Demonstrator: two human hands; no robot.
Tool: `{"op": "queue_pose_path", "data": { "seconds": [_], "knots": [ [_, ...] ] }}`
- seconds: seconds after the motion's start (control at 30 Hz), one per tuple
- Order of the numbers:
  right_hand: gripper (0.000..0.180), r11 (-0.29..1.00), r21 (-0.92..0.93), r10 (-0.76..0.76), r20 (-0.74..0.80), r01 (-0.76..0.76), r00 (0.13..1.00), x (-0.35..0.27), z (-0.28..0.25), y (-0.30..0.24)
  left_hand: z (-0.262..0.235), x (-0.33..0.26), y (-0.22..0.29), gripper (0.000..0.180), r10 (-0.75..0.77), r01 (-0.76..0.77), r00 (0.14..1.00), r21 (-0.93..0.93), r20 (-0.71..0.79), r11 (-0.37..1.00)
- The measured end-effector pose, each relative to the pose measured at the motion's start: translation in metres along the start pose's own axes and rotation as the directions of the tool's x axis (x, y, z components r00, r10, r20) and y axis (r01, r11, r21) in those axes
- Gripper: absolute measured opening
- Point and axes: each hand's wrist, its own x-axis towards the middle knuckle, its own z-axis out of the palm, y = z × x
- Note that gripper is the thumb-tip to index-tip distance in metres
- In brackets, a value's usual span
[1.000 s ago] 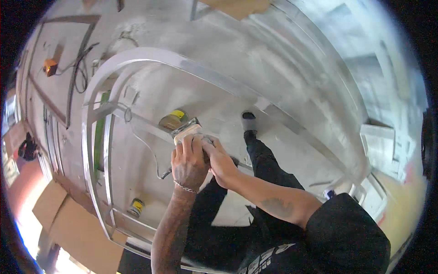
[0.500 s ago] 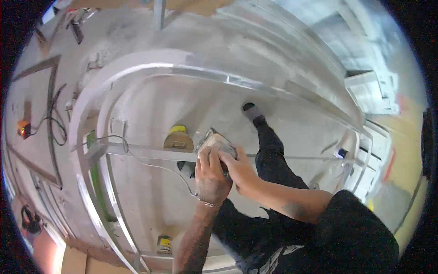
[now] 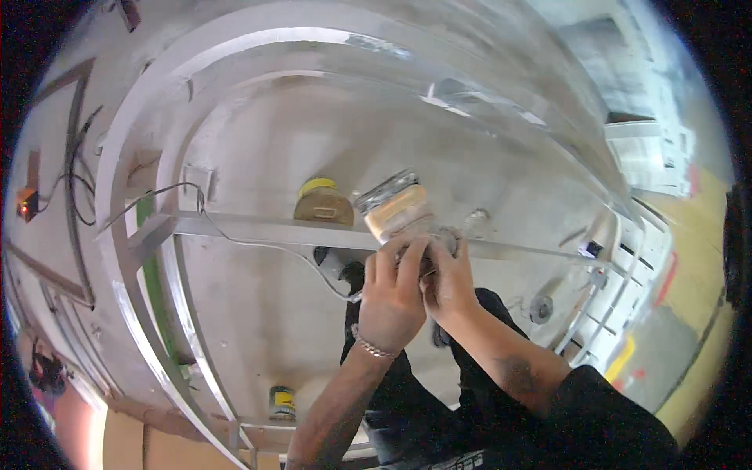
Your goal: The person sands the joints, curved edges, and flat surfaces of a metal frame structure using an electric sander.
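Setting: metal fabrication workshop. Evidence: large curved frame of bare metal [image 3: 133,133] with arched rails and a straight crossbar [image 3: 258,229] spanning it, laid over a dusty grey concrete floor [image 3: 258,313]. Black cables [image 3: 74,180] trail across the floor at left, near a small orange device [image 3: 27,202]. Two yellow-lidded cans stand about: one [image 3: 323,201] behind the crossbar, one [image 3: 282,402] near the frame's lower rail. White metal racking [image 3: 619,290] at right; yellow line painted on the floor [image 3: 620,359] beyond it
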Motion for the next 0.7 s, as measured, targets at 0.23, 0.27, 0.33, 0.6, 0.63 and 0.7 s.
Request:
{"op": "queue_pose_path", "data": {
  "seconds": [0.23, 0.27, 0.33, 0.6, 0.63, 0.7],
  "knots": [
    [0.031, 0.874, 0.482, 0.048, 0.040, -0.062, 0.998, 0.114, -0.052, 0.027, 0.073, 0.054, -0.041, 0.057, 0.041, -0.117, 0.972, 0.330, 0.229, 0.937],
    [0.029, 0.883, 0.467, 0.014, 0.070, -0.046, 0.997, 0.134, -0.061, 0.033, 0.087, 0.064, -0.050, 0.054, 0.040, -0.141, 0.958, 0.344, 0.285, 0.928],
    [0.026, 0.828, 0.556, 0.044, 0.057, -0.068, 0.997, 0.165, -0.081, 0.049, 0.120, 0.080, -0.067, 0.037, -0.008, -0.162, 0.935, 0.447, 0.355, 0.880],
    [0.031, 0.627, 0.779, -0.168, 0.150, -0.012, 0.974, 0.312, -0.091, 0.081, 0.200, 0.162, -0.158, 0.028, 0.136, -0.374, 0.904, 0.596, 0.404, 0.711],
    [0.031, 0.680, 0.733, -0.203, 0.167, 0.016, 0.965, 0.323, -0.091, 0.079, 0.201, 0.171, -0.167, 0.027, 0.186, -0.413, 0.896, 0.605, 0.403, 0.680],
    [0.034, 0.790, 0.608, -0.217, 0.163, 0.075, 0.962, 0.345, -0.093, 0.073, 0.202, 0.189, -0.183, 0.026, 0.249, -0.452, 0.888, 0.634, 0.387, 0.627]
  ]
}}
